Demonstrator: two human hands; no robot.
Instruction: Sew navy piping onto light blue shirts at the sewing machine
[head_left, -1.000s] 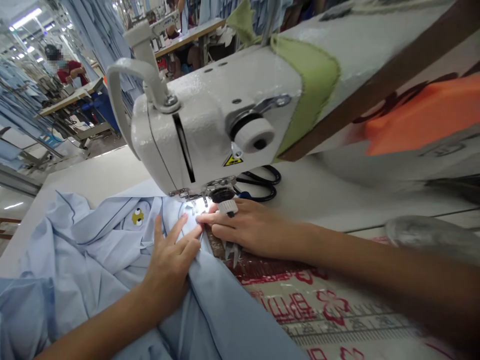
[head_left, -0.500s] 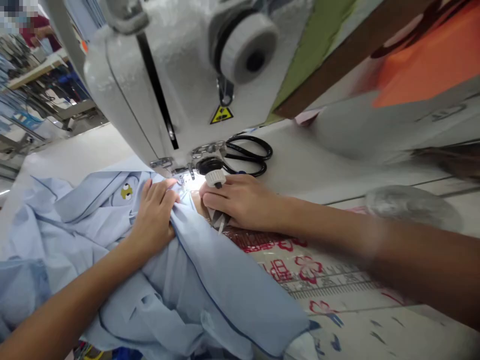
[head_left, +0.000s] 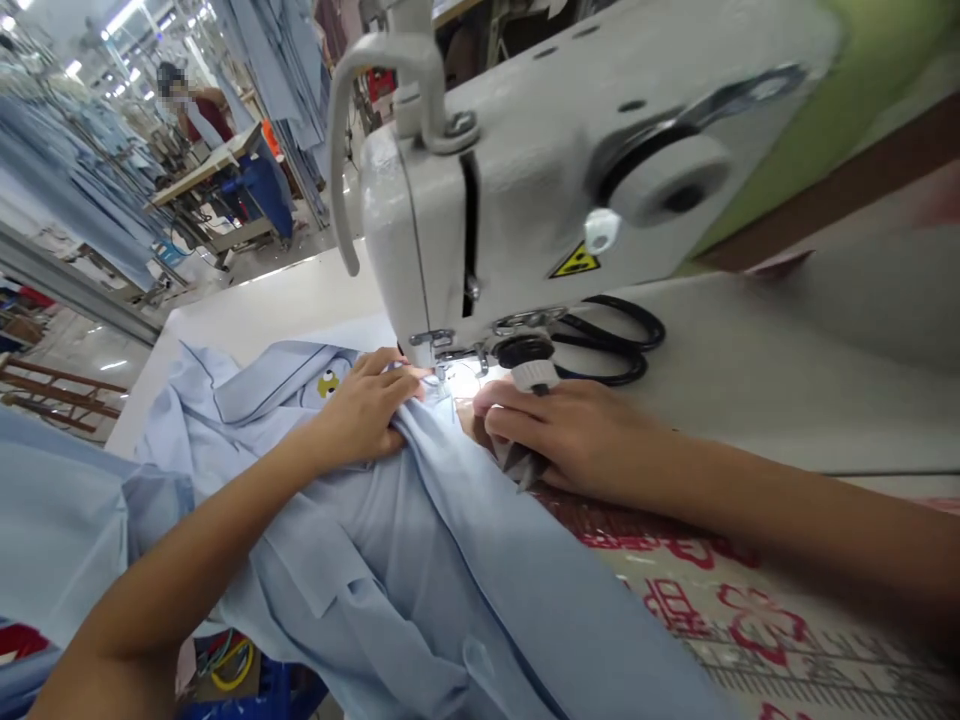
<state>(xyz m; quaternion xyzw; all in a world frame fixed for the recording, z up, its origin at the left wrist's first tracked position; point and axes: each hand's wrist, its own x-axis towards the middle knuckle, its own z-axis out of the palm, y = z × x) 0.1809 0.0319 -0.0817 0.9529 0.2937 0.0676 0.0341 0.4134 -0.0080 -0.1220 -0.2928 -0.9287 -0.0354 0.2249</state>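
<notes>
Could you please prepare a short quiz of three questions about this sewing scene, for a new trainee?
1. Which thing lies on the table behind the right hand? A) a cup B) black scissors C) an iron
2. True or false: the left hand rests on top of the sewing machine.
3. Fill in: the garment under the left hand is light ____.
Key: 1 B; 2 false, it rests on the garment; 3 blue.

Both forearms are reaching forward — left hand [head_left: 367, 412] pressing palm-down, fingers bent, right hand [head_left: 581, 440] resting just beside it, knuckles up.
</notes>
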